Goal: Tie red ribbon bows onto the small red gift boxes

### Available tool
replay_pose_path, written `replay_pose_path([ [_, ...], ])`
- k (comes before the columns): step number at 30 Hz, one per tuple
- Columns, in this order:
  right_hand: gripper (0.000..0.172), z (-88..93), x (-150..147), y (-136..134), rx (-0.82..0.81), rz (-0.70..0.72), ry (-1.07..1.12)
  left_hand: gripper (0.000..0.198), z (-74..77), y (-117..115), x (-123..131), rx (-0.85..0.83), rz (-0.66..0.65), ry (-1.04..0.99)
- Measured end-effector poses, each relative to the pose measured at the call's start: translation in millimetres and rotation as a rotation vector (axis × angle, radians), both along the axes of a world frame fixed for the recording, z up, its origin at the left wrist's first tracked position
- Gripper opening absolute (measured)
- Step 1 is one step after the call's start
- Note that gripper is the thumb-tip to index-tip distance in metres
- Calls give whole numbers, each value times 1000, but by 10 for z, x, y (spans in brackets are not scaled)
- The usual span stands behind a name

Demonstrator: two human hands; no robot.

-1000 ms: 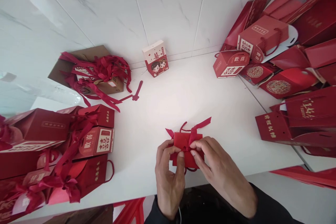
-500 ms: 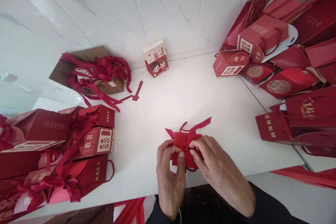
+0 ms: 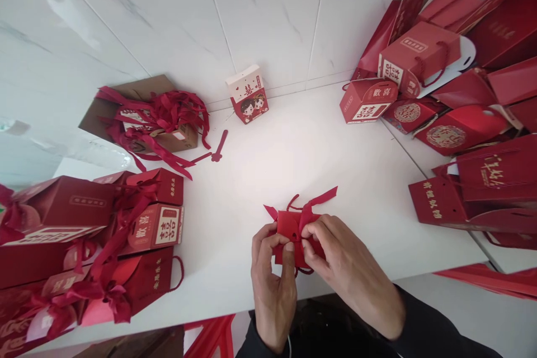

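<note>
A small red gift box (image 3: pixel 290 225) with a red ribbon (image 3: pixel 319 199) on top sits near the front edge of the white table (image 3: pixel 302 162). Both my hands are on it. My left hand (image 3: pixel 272 279) pinches the box and ribbon at its left side, thumb and forefinger together. My right hand (image 3: pixel 344 268) grips the ribbon at the box's top middle, fingers curled. The ribbon's two ends stick out up and to either side behind the box. The lower part of the box is hidden behind my fingers.
Finished red boxes with ribbons (image 3: pixel 104 246) are piled at the left. A brown carton of loose red ribbons (image 3: pixel 155 117) stands at the back left. A red and white box (image 3: pixel 248 93) leans on the tiled wall. Flat and folded red boxes (image 3: pixel 461 123) crowd the right side.
My right hand has crept slightly left along the ribbon and my fingers have tightened on it. The box stays in place.
</note>
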State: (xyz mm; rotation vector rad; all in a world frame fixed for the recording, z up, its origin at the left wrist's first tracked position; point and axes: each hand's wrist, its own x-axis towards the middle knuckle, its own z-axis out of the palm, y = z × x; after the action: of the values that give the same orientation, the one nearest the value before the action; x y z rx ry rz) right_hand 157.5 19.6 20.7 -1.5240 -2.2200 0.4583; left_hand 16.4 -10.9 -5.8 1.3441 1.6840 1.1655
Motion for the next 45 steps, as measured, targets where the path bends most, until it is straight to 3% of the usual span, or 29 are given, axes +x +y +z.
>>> replay_pose_path([
  [14, 17, -14, -9, 8, 34, -7, -36, 7, -21, 0, 7, 25, 7, 18],
  [21, 10, -24, 24, -10, 46, -12, 13, 9, -33, -14, 36, 49, 19, 1],
  [31, 18, -19, -38, 45, 61, 26, -46, 6, -47, -11, 30, 40, 39, 24],
  [40, 16, 41, 49, -6, -52, 5, 99, 11, -42, -21, 18, 54, 8, 80],
  [45, 15, 82, 135, 15, -303, -14, 256, 10, -31, -19, -1, 54, -4, 89],
])
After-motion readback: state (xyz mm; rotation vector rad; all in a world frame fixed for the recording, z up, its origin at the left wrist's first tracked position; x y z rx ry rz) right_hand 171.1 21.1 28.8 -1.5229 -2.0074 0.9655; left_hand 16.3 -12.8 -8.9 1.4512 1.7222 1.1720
